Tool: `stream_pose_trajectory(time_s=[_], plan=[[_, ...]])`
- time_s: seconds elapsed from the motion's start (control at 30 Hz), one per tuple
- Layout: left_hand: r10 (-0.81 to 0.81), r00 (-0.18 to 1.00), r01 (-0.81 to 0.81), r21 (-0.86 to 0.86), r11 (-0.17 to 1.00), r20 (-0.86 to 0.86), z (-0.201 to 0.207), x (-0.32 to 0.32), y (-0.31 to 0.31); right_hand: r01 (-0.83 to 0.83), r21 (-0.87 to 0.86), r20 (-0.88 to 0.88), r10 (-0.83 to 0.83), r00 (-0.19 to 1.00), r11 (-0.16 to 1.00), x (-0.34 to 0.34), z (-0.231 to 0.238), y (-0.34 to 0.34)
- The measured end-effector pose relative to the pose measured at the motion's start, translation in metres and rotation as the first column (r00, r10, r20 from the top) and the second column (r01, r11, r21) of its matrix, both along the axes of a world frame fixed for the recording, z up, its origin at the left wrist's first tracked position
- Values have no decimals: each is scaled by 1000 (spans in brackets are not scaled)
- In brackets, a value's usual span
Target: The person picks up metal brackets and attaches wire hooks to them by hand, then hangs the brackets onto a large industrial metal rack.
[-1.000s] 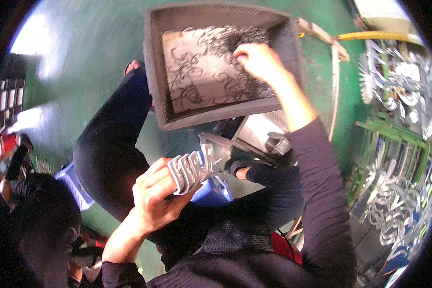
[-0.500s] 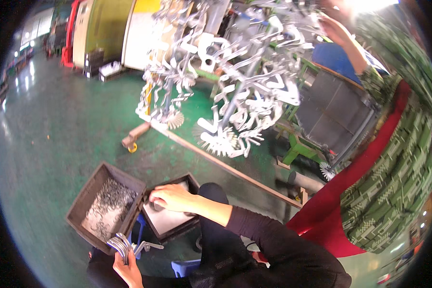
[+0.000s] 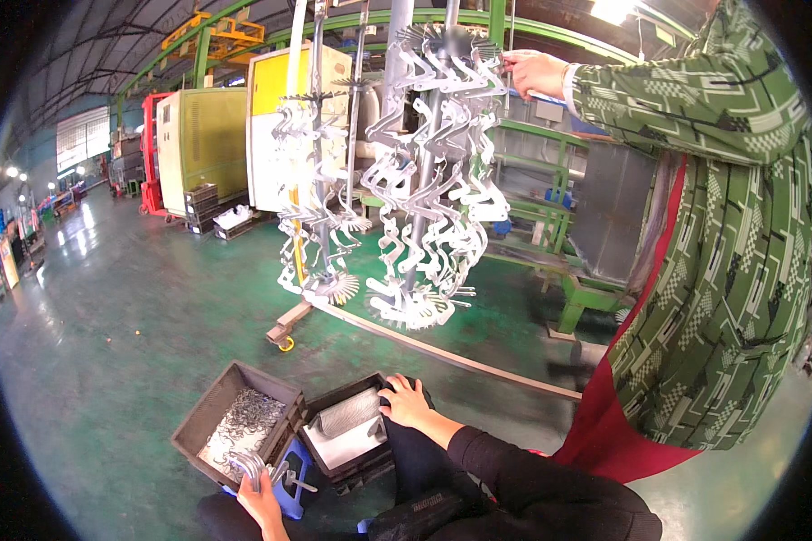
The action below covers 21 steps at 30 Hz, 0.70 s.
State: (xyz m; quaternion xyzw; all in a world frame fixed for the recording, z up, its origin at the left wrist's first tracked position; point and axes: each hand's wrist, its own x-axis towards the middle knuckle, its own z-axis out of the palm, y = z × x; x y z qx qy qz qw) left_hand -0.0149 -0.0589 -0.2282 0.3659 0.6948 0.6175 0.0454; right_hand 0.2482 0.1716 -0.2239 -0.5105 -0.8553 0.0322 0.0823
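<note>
Big hall, steel roof frame, lights on at far left. Green floor (image 3: 135, 361) is smooth, with glossy patches. Two upright racks (image 3: 438, 198) hung with pale bent metal parts stand ahead. Co-worker in a green patterned sleeve (image 3: 686, 104) at right, hand (image 3: 534, 74) up at the nearer rack.

Closer in: two dark bins side by side. Left bin (image 3: 266, 380) holds a loose pile of small dark hooks; right bin (image 3: 359, 468) has a pale liner and a grey sheet-like piece. Blue stool (image 3: 293, 460) just beside them.

Right hand (image 3: 408, 403) is at the right bin's far right corner, fingers bent; can't tell if it grips anything. Left hand (image 3: 260, 501) is clamped on a stack of metal brackets (image 3: 251, 464), by the left bin's near edge, one end splayed toward the stool.

My take: keep the brackets nested, grip firm, splayed end away from bin and stool. Right fingers should pick small hooks singly, since the pile looks prone to tangling.
</note>
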Motion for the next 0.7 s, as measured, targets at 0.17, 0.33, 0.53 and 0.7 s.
stream_pose_trajectory(time_s=[0.17,0.33,0.53,0.7], plan=[[111,982,-113,-3,994,-155,-9,-6,0,-2,16,-51,3,999,1000,-5,-11,0],[110,984,-105,42,994,-143,-13,-9,-3,0,11,-62,0,998,1000,-5,-8,-3],[101,990,-97,43,994,-98,-2,-3,-14,5,24,-94,-3,996,1000,-3,-9,-10],[143,981,-139,41,989,-134,-18,-12,-13,10,32,-104,-7,995,999,-3,-9,-13]])
